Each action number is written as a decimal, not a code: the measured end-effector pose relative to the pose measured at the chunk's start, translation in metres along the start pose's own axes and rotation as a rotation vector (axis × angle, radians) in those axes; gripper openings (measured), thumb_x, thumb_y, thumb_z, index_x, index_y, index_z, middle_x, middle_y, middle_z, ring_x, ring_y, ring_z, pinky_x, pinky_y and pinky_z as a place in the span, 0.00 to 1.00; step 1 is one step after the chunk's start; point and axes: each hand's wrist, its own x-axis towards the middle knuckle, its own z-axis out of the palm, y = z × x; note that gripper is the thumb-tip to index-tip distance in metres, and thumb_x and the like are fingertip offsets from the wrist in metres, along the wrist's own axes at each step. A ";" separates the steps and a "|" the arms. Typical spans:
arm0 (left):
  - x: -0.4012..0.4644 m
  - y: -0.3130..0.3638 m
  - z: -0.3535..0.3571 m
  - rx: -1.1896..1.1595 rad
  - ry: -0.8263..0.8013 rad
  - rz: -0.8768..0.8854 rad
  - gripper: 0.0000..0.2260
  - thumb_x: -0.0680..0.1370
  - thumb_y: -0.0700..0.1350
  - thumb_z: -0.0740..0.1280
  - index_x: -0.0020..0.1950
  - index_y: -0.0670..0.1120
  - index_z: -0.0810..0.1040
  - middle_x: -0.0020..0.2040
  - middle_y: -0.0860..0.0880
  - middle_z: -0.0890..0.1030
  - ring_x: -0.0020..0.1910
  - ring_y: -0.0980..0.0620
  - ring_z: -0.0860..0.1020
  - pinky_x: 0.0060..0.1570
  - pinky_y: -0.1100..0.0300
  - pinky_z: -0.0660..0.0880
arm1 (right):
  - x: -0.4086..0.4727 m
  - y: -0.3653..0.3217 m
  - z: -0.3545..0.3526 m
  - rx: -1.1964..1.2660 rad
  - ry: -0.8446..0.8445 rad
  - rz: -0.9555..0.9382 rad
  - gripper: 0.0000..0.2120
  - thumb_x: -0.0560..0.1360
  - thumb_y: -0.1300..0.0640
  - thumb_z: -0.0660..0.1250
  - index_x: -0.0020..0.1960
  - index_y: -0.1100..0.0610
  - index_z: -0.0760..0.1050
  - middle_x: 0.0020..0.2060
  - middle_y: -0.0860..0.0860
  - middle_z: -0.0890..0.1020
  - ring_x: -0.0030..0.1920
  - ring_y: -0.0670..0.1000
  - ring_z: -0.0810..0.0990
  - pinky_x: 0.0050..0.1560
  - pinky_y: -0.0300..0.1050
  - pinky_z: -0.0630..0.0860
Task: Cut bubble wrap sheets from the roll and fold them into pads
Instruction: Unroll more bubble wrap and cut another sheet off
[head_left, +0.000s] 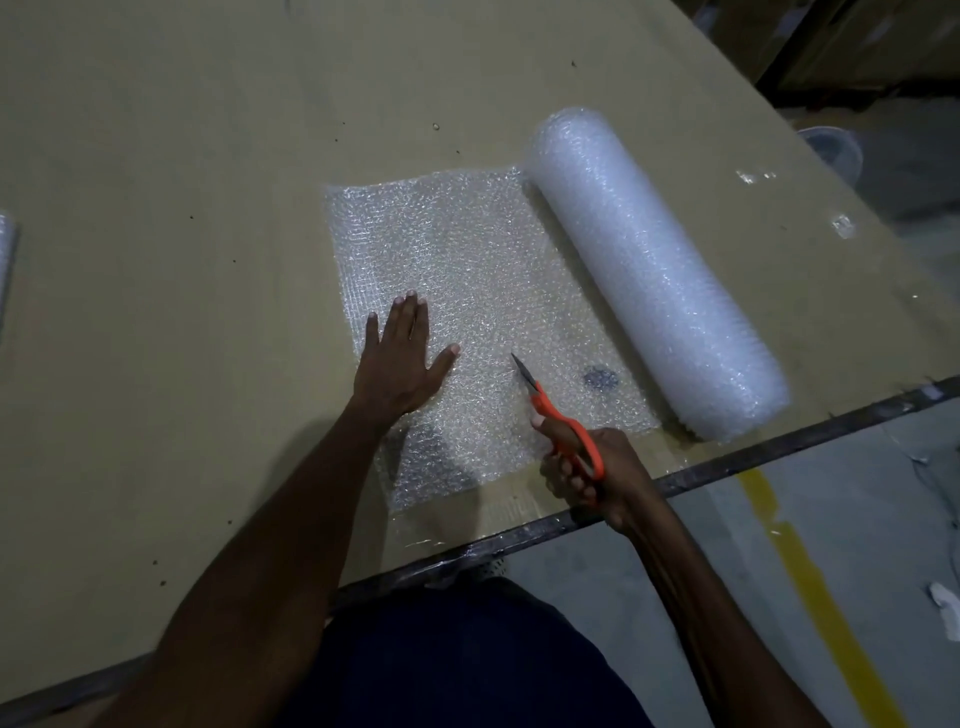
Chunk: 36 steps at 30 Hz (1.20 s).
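A dark garment (457, 660) is seen at the bottom of the view, just below the dark metal edge (727, 462) of the table (156, 182). From there two bare forearms are stretched out over the brown table top.

The left hand (400, 358) is laid flat, palm down, with its fingers spread, on the near left part of the unrolled bubble wrap sheet (467, 270). The little finger and the outer edge of the hand are placed past the sheet's left border, on the bare table.

The right hand (597, 467) is closed around the orange handles of a pair of scissors (556, 415). The blades are pointed away from the person and a little leftward, over the near right part of the sheet; they appear shut or nearly shut, and whether the sheet is being cut cannot be told.

The sheet is spread flat on the table and is joined along its right side to the bubble wrap roll (654, 270), which is laid on its side, slanting from far left to near right, its near end close to the table edge.

A yellow line (810, 587) is seen on the grey floor (675, 597) to the right. At the far left border a pale strip of more wrap (6, 260) is just caught, well apart from the sheet.
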 end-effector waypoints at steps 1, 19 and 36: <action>0.000 0.000 0.000 0.001 -0.001 0.002 0.39 0.82 0.67 0.44 0.82 0.40 0.49 0.82 0.41 0.49 0.81 0.44 0.48 0.77 0.40 0.44 | 0.001 -0.001 -0.001 -0.008 0.000 0.005 0.22 0.68 0.48 0.81 0.28 0.57 0.72 0.25 0.55 0.70 0.22 0.49 0.63 0.24 0.36 0.55; -0.001 -0.001 -0.001 -0.013 -0.018 -0.006 0.39 0.81 0.68 0.42 0.82 0.41 0.48 0.82 0.43 0.47 0.81 0.46 0.46 0.78 0.41 0.42 | 0.001 -0.009 0.000 -0.003 -0.004 0.007 0.19 0.70 0.52 0.80 0.30 0.58 0.74 0.25 0.55 0.70 0.20 0.48 0.65 0.22 0.34 0.56; -0.002 -0.001 0.002 -0.004 0.038 0.005 0.39 0.81 0.67 0.44 0.81 0.39 0.53 0.82 0.41 0.52 0.81 0.45 0.50 0.78 0.39 0.46 | 0.018 -0.030 0.015 -0.104 0.042 -0.046 0.19 0.68 0.47 0.81 0.34 0.59 0.77 0.25 0.53 0.73 0.20 0.47 0.66 0.21 0.35 0.60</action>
